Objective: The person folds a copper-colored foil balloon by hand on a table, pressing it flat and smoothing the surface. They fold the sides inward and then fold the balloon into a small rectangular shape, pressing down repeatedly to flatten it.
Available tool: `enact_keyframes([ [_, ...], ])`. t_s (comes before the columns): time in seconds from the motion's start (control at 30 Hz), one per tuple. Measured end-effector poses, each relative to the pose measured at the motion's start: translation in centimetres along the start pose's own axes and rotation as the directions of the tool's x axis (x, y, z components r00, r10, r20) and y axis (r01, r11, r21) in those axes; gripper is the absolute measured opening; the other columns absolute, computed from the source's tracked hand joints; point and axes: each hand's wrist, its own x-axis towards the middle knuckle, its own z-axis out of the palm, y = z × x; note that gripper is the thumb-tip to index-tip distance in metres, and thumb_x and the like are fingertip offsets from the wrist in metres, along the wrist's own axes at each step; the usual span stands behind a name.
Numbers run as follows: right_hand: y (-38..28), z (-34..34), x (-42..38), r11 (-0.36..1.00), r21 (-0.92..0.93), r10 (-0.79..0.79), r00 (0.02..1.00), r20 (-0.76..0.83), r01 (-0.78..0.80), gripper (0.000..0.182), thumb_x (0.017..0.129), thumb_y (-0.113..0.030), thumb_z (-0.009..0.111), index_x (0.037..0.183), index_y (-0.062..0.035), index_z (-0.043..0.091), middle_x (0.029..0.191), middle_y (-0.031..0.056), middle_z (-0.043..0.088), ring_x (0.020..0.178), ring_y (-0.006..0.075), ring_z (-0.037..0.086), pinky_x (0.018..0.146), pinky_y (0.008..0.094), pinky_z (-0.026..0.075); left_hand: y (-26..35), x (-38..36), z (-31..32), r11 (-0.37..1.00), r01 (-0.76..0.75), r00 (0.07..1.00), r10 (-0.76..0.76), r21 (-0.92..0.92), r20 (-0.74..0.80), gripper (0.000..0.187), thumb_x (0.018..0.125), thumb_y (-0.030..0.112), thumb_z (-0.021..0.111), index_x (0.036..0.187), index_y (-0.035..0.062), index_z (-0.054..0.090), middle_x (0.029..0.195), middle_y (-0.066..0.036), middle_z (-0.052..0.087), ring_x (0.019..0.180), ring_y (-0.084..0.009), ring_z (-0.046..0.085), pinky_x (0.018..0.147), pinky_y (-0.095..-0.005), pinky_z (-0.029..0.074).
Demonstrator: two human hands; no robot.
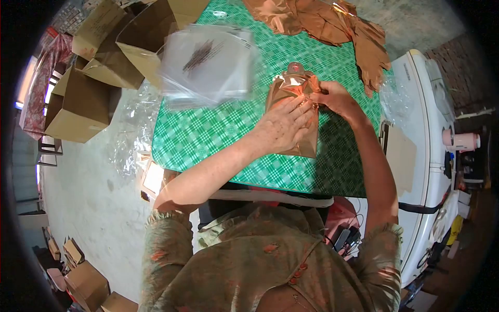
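Note:
A shiny copper-coloured foil piece [307, 147], which looks like a flat, folded foil balloon, lies on the green checked tablecloth [197, 136]. A small rounded tab sticks out at its far end. My left hand [283, 125] rests across its middle, palm down, with the fingers stretched out over the foil. At the upper right edge, my right hand [335, 99] pinches the foil between thumb and fingers. Part of the foil is hidden under my left hand.
A stack of clear plastic bags [208, 65] with dark print lies left of the foil. More crumpled copper foil [322, 23] sits at the table's far edge. Open cardboard boxes [83, 106] stand at the left. A white appliance [416, 119] flanks the table's right side.

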Motion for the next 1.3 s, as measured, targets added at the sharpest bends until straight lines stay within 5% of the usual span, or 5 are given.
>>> enact_keyframes([
  [0.5, -5.2, -0.1, -6.7, 0.97, 0.098, -0.148, 0.859, -0.49, 0.223, 0.026, 0.107, -0.019, 0.064, 0.125, -0.0018, 0.071, 0.104, -0.0025, 0.074, 0.095, 0.0083, 0.068, 0.077, 0.0289, 0.057, 2.4, 3.1, -7.6, 0.973, -0.229, 0.938, 0.216, -0.017, -0.27, 0.054, 0.1, 0.039, 0.066, 0.14, 0.0022, 0.064, 0.153, -0.018, 0.057, 0.152, -0.0375, 0.046, 0.126, -0.0565, 0.035],
  [0.63, -5.6, 1.9, -10.0, 0.901, -0.415, -0.394, 0.628, -0.671, 0.123, 0.024, 0.102, -0.016, 0.068, 0.123, -0.0045, 0.072, 0.104, 0.01, 0.078, 0.088, 0.0275, 0.076, 0.076, 0.0345, 0.06, 4.1, 0.1, -10.1, 0.975, -0.216, 0.925, 0.218, 0.04, -0.311, 0.045, 0.097, 0.028, 0.068, 0.134, 0.0024, 0.067, 0.145, -0.017, 0.063, 0.143, -0.0375, 0.054, 0.119, -0.0547, 0.043],
  [0.77, -1.0, 5.9, -13.7, 0.457, -0.824, -0.855, 0.422, -0.303, 0.335, 0.033, 0.09, -0.003, 0.072, 0.123, -0.0032, 0.068, 0.123, 0.0151, 0.074, 0.114, 0.036, 0.073, 0.095, 0.0421, 0.062, 4.1, -6.5, -9.4, 0.992, -0.125, 0.884, 0.118, 0.014, -0.452, 0.041, 0.09, 0.009, 0.07, 0.13, 0.0033, 0.067, 0.136, -0.016, 0.068, 0.128, -0.0385, 0.062, 0.108, -0.0503, 0.05],
  [1.07, 5.5, 11.2, -17.6, 0.629, -0.66, -0.7, 0.668, -0.253, 0.41, 0.039, 0.081, 0.012, 0.063, 0.118, -0.0026, 0.063, 0.133, 0.0155, 0.07, 0.13, 0.0366, 0.066, 0.108, 0.045, 0.058, 2.7, -10.7, -9.4, 0.964, 0.216, 0.93, -0.252, -0.155, -0.269, 0.048, 0.097, 0.004, 0.067, 0.145, 0.0063, 0.06, 0.152, -0.019, 0.058, 0.138, -0.0404, 0.057, 0.115, -0.0463, 0.049],
  [1.3, 5.5, 11.3, -17.8, 0.709, -0.588, -0.633, 0.718, -0.29, 0.389, 0.042, 0.081, 0.014, 0.056, 0.119, -0.0028, 0.059, 0.136, 0.0156, 0.067, 0.137, 0.0386, 0.061, 0.117, 0.0493, 0.05, 0.1, -3.6, -6.5, 0.994, 0.028, 0.991, -0.042, -0.107, -0.13, 0.06, 0.093, 0.0, 0.067, 0.151, 0.0108, 0.056, 0.156, -0.017, 0.056, 0.144, -0.0381, 0.054, 0.119, -0.0466, 0.049],
])
